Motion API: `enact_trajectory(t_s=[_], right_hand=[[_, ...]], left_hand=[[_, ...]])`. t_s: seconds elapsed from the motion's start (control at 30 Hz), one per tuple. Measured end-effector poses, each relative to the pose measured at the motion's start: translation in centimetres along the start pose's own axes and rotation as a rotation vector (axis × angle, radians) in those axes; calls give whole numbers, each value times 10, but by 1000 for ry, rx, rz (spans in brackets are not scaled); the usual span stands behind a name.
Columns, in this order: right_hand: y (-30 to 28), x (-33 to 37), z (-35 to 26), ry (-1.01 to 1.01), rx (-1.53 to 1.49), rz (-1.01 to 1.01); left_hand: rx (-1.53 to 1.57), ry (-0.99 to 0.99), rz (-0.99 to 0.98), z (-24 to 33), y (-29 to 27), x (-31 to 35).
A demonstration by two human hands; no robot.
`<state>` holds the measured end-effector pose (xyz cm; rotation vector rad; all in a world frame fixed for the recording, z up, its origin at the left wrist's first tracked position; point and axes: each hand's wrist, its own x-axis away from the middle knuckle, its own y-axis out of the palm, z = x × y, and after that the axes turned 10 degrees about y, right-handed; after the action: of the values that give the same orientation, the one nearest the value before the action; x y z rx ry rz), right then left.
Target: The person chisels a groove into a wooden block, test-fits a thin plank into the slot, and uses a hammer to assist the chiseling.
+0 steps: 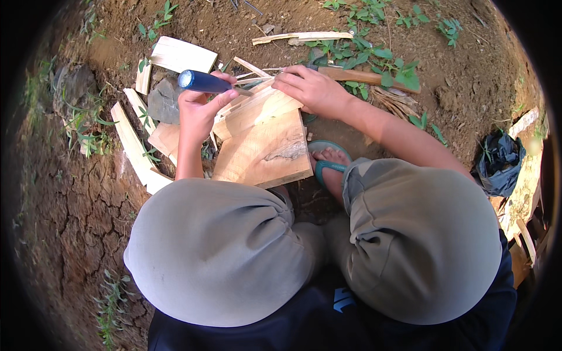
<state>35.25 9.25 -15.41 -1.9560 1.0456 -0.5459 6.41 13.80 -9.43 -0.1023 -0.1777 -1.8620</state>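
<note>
My left hand (202, 105) is closed around the blue handle of a chisel (205, 82). Its short metal blade points right, with the tip against a pale wooden piece (260, 111). My right hand (313, 90) grips the far right end of that same piece, its fingers bent over the edge and the thumb out of sight. Beneath the piece lies a thick wooden block (263, 152) with a rough grey knot near its right side. Thin split slivers (252, 67) stick out just beyond the far edge.
A hammer's wooden handle (369, 77) lies beyond my right hand among green weeds. Grey stone (165, 100), a flat offcut (183, 54) and long wood strips (134, 146) lie at the left. At the right are a black plastic bag (499, 162) and more wood (524, 187). My sandalled foot (329, 161) is beside the block.
</note>
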Motion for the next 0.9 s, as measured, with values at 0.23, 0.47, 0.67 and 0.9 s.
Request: enact_trajectory(t_s=[0.23,0.47,0.67,0.9], right_hand=[[-5,-1,-2,9,0,-15],[-3,-2,-4,26,-16,-25],[0,1,-7,75,-10,-10],[-14,-1,-13,67,99,-66]], left_hand=[[-6,46,-12,-5,8,6],[11,13,-22,-7,11,2],[10,-7,-60,-11,4,-4],[58,-21,-89,-15,-3,-8]])
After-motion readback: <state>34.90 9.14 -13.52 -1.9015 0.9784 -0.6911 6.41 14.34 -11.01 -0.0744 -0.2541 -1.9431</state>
